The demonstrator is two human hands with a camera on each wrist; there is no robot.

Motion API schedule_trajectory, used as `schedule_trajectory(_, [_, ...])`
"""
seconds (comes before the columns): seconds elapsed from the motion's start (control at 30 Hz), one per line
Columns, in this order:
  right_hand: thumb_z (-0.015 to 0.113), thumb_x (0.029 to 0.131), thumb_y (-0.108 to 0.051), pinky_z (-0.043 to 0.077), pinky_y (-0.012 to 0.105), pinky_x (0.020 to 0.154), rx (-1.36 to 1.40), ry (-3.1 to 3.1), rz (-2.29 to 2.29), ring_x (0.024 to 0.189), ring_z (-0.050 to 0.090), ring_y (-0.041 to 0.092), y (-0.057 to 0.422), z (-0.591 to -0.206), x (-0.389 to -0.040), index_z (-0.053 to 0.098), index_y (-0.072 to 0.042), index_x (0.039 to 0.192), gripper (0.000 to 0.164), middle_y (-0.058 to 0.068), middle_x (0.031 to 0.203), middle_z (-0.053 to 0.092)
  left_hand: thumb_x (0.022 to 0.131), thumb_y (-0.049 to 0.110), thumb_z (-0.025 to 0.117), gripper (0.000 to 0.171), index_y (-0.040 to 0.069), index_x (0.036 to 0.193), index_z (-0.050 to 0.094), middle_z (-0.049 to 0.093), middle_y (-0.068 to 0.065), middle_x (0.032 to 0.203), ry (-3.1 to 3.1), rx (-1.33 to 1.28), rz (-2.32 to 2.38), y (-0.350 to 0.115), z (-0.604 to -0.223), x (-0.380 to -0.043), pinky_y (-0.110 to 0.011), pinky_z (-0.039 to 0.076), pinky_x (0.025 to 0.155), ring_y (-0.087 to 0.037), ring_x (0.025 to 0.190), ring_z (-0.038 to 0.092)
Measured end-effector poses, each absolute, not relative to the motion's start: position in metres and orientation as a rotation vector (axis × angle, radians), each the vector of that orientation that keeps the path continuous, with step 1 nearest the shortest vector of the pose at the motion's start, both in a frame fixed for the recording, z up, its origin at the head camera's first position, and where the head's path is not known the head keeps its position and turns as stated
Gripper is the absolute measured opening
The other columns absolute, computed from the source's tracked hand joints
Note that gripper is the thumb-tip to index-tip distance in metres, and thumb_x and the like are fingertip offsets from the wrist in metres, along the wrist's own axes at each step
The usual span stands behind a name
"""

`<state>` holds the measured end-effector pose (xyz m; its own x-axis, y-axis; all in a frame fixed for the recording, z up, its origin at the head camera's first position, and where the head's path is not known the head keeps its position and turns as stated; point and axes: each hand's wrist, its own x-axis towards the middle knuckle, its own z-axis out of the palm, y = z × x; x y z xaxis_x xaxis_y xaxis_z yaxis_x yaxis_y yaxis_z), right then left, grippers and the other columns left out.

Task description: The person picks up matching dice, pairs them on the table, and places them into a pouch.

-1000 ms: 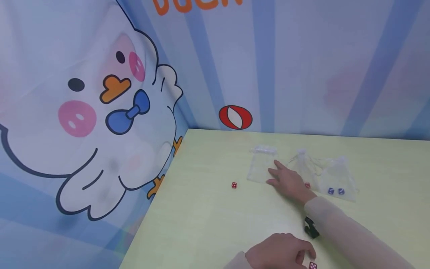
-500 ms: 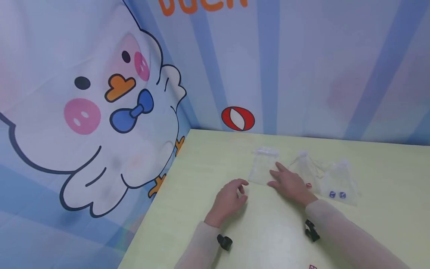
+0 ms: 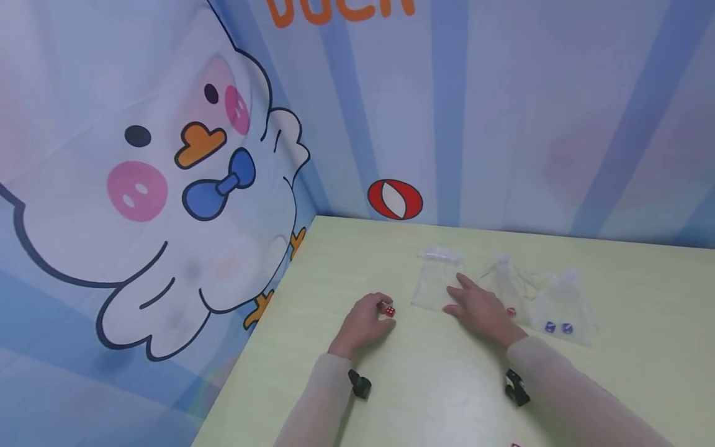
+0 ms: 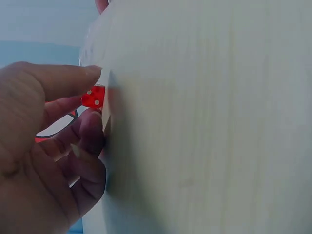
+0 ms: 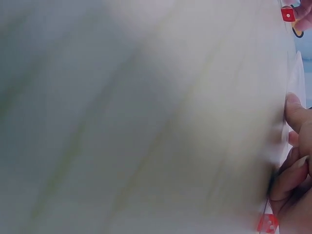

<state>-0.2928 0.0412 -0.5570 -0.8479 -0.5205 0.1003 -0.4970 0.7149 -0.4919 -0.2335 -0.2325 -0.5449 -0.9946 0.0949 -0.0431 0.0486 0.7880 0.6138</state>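
A small red die (image 3: 390, 311) with white pips sits on the table between the thumb and index finger of my left hand (image 3: 364, 324). In the left wrist view, the thumb tip stands slightly apart from the red die (image 4: 93, 96), and the other fingers curve beneath it. A flat white mesh pouch (image 3: 432, 285) lies further back. My right hand (image 3: 481, 310) rests with spread fingers at that pouch's right edge, fingertips down low. Behind its wrist side lies a second mesh pouch (image 3: 505, 282) with a red die (image 3: 511, 312) at its bottom, partly covered by the hand.
A third mesh pouch (image 3: 570, 298) at the right shows two blue dice (image 3: 558, 327) inside. Another red item (image 3: 515, 444) is cut off at the bottom edge. Printed cloth walls (image 3: 503, 124) rise behind and left of the pale table (image 3: 436, 385).
My left hand has moved from the lower middle, by the near red die, up and left to the die beside the flat pouch. My right hand has stayed at the pouch.
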Motion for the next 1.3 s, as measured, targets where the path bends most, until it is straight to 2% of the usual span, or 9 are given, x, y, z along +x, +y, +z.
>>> schedule_trajectory(0.13, [0.064,0.096,-0.034,0.045,0.062,0.09,-0.858,2.874,-0.822,0.121,0.049,0.053,0.042,-0.559,-0.292,0.059,0.002,0.133,0.052,0.029,0.15,0.034,0.088,0.017,0.073,0.015,0.014,0.102,0.069,0.059,0.006,0.087,2.911,0.115,0.989,-0.233,-0.545,-0.236,-0.034,0.046,0.075,-0.014,0.08,0.054])
schedule_trajectory(0.23, [0.064,0.096,-0.034,0.044,0.062,0.092,-0.846,2.877,-0.827,0.124,0.047,0.052,0.043,-0.56,-0.292,0.059,0.001,0.133,0.052,0.028,0.151,0.034,0.089,0.017,0.073,0.009,0.015,0.097,0.069,0.058,0.007,0.083,2.894,0.101,1.009,-0.232,-0.543,-0.236,-0.033,0.045,0.07,-0.014,0.076,0.053])
schedule_trajectory(0.57, [0.064,0.096,-0.033,0.039,0.062,0.098,-0.841,2.876,-0.815,0.127,0.045,0.05,0.044,-0.55,-0.298,0.057,0.002,0.135,0.053,0.028,0.152,0.032,0.087,0.018,0.074,0.009,0.018,0.094,0.069,0.057,0.011,0.078,2.87,0.274,1.049,-0.201,-0.532,-0.231,-0.025,0.042,0.06,-0.007,0.067,0.051])
schedule_trajectory(0.8, [0.064,0.096,-0.034,0.04,0.061,0.098,-0.823,2.877,-0.824,0.126,0.046,0.05,0.044,-0.55,-0.301,0.057,0.001,0.136,0.053,0.027,0.153,0.032,0.087,0.018,0.074,0.009,0.019,0.094,0.068,0.055,0.015,0.073,2.812,0.6,0.937,-0.155,-0.521,-0.216,-0.018,0.041,0.059,0.0,0.064,0.049])
schedule_trajectory(1.03, [0.066,0.095,-0.033,0.042,0.061,0.095,-0.791,2.867,-0.846,0.126,0.047,0.05,0.048,-0.558,-0.293,0.058,0.001,0.135,0.053,0.026,0.153,0.033,0.084,0.022,0.075,0.01,0.023,0.093,0.069,0.051,0.019,0.068,2.78,0.834,0.72,-0.113,-0.533,-0.193,-0.013,0.037,0.057,0.006,0.063,0.046])
schedule_trajectory(1.3, [0.065,0.095,-0.034,0.043,0.06,0.095,-0.8,2.872,-0.86,0.125,0.047,0.049,0.044,-0.563,-0.287,0.058,0.001,0.134,0.053,0.026,0.152,0.034,0.084,0.023,0.071,0.006,0.026,0.088,0.068,0.047,0.021,0.065,2.816,0.834,0.628,-0.098,-0.545,-0.181,-0.014,0.034,0.051,0.007,0.059,0.044])
